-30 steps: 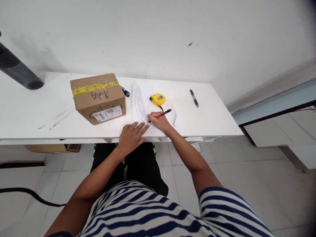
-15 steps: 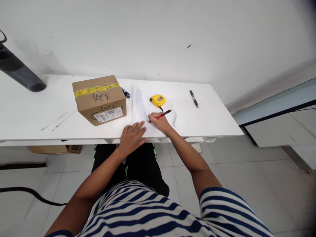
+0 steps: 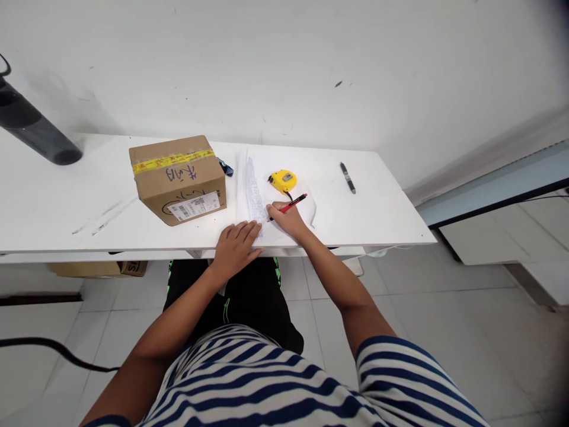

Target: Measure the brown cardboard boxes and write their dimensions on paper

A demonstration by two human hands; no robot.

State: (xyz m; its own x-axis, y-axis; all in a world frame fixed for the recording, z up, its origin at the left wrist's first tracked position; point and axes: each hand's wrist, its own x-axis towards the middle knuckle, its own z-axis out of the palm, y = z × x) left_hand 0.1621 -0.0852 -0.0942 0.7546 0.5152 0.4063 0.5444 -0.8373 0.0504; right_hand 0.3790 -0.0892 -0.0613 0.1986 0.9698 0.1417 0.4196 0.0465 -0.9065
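My right hand [image 3: 287, 218] is closed around a red and black pen [image 3: 293, 203], its tip down on a sheet of paper [image 3: 255, 190] covered with handwriting. Flat at the paper's near left corner lies my left hand [image 3: 235, 243], fingers stretched out and touching the sheet. A yellow tape measure [image 3: 283, 181] sits on the paper just beyond my right hand, with a dark strap hanging from it. To the left stands a taped cardboard box [image 3: 178, 178] with a shipping label and marker writing on it.
A black pen [image 3: 347, 178] lies at the right of the white table [image 3: 382, 219]. Behind the cardboard box a small dark blue object [image 3: 226, 168] peeks out. At the far left stands a dark cylinder [image 3: 42, 127]. Another carton [image 3: 98, 269] is below the table.
The view has shifted very slightly. The right hand's pen is tilted a little differently, and my left hand stays on the paper.
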